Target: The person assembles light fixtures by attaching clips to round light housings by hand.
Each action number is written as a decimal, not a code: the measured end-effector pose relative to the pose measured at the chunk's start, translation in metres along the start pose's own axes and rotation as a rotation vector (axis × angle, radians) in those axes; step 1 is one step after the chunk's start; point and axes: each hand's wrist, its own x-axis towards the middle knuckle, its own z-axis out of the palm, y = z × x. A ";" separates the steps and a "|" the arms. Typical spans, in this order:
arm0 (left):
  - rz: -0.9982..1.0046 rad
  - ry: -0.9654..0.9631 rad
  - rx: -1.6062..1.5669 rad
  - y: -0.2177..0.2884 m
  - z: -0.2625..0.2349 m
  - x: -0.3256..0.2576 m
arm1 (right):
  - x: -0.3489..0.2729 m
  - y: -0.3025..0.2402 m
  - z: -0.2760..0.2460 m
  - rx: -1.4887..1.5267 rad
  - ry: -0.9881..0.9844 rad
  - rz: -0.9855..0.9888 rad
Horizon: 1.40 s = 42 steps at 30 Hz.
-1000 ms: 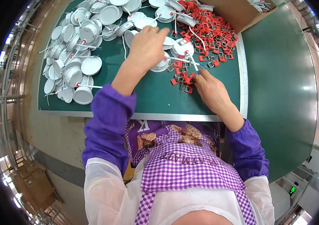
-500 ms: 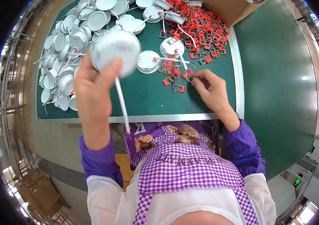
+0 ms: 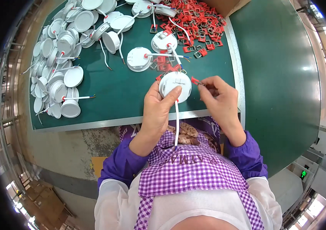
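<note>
My left hand (image 3: 158,105) grips a round white downlight (image 3: 179,91) by its left edge, thumb on its back face. From the lamp's red grommet a white cable (image 3: 177,122) hangs down toward my apron. Just right of the lamp, my right hand (image 3: 218,99) pinches a small red clip with a metal frame (image 3: 196,81) between thumb and fingertips. The clip is close to the lamp's edge; whether they touch I cannot tell. Beyond the held lamp lie two more downlights, one at the left (image 3: 138,59) and one farther back (image 3: 164,41), with their cables crossing over several loose clips (image 3: 166,66).
A large heap of white downlights (image 3: 66,44) with cables covers the left of the green table (image 3: 113,97). At the back, red clips (image 3: 199,23) are spread in a pile beside a cardboard box (image 3: 230,5). A metal edge strip (image 3: 235,61) divides off another green surface (image 3: 274,76) at the right.
My left hand has brought the downlight from the left to the middle, in front of me. My right hand has lifted a red clip off the table, up beside the lamp.
</note>
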 end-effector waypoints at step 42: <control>0.202 -0.072 -0.002 -0.031 0.017 0.022 | -0.005 0.008 0.014 0.169 0.114 0.046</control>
